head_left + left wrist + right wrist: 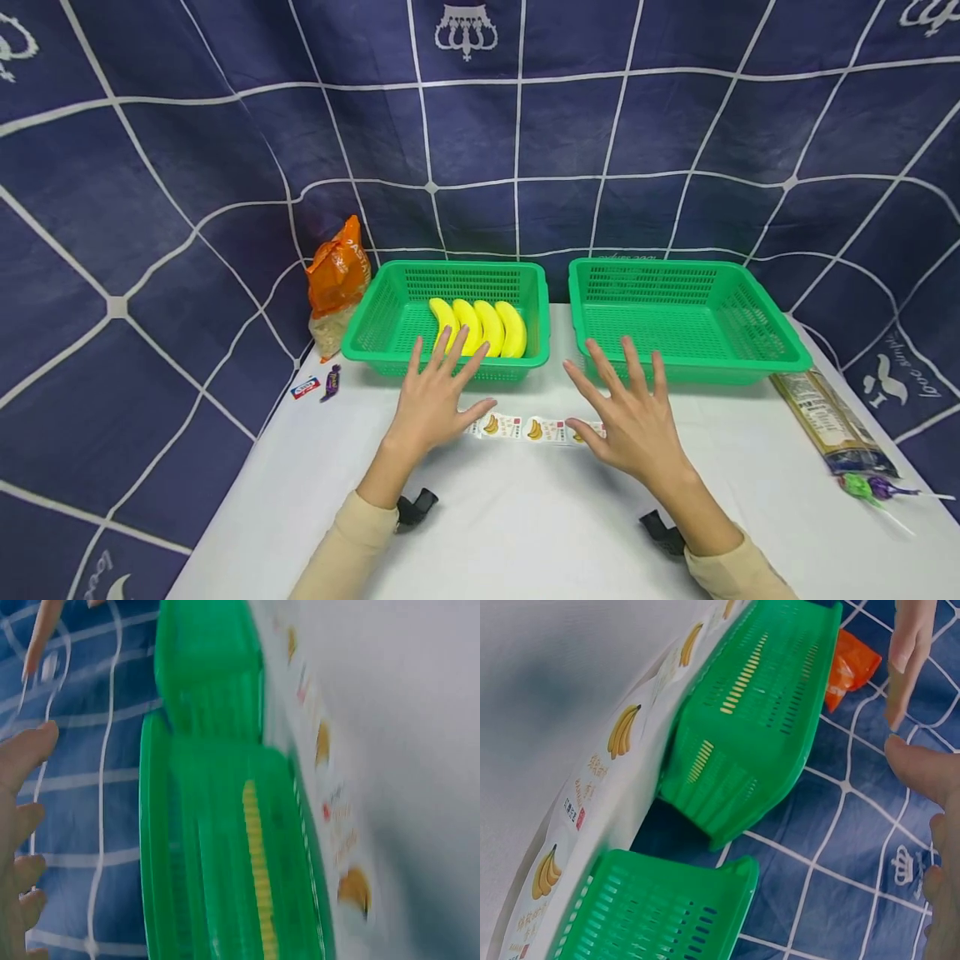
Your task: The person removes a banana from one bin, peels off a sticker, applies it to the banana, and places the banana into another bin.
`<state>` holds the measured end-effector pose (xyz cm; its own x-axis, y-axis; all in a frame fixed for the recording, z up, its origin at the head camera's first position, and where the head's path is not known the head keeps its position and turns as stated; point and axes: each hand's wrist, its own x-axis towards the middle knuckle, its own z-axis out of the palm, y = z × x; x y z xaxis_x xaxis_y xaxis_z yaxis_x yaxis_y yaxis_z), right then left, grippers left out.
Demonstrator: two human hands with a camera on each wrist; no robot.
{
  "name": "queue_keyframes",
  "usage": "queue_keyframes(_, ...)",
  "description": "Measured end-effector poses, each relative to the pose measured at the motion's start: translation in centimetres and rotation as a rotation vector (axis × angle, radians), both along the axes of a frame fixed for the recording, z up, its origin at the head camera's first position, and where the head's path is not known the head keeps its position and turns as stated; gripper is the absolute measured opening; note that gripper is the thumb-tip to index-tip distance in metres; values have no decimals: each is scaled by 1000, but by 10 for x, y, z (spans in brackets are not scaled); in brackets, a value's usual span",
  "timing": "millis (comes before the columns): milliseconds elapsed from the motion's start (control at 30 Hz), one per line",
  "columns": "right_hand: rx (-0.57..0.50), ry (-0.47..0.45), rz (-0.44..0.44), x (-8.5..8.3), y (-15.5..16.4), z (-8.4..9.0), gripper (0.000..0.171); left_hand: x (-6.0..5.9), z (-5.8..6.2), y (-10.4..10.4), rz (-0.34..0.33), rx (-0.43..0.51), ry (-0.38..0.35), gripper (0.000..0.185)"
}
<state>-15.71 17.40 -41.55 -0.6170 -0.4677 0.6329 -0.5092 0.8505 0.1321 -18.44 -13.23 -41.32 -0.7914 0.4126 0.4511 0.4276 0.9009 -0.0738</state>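
Note:
Both my hands hover over a white table (525, 517) with fingers spread and nothing in them. My left hand (438, 392) is in front of the left green basket (375, 321), which holds several yellow bananas (480, 327). My right hand (633, 408) is in front of the right green basket (765, 333), which has nothing in it. A strip of banana stickers (525, 428) lies flat on the table between the two hands. The stickers (622, 729) and both baskets also show in the right wrist view, and the left basket (217, 847) fills the left wrist view.
An orange snack bag (337, 275) stands left of the left basket, with two small wrapped sweets (318, 385) near it. A long packet (828, 421) and lollipops (873, 489) lie at the right edge. A dark blue patterned cloth (480, 125) hangs behind.

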Motion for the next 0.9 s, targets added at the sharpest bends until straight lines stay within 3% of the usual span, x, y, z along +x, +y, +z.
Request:
queue_keyframes(267,-9,-7,8,2,0,1,69,-33,5,-69,168,298,-163,77)
queue_keyframes(500,4,-30,3,3,-2,-1,69,-55,-10,-126,318,481,-310,84)
queue_keyframes(733,13,-47,32,-1,-4,4,68,-69,-25,-147,300,652,-479,92)
queue_keyframes(900,42,-27,97,-7,-13,17,65,-75,-26,-150,283,720,-496,93)
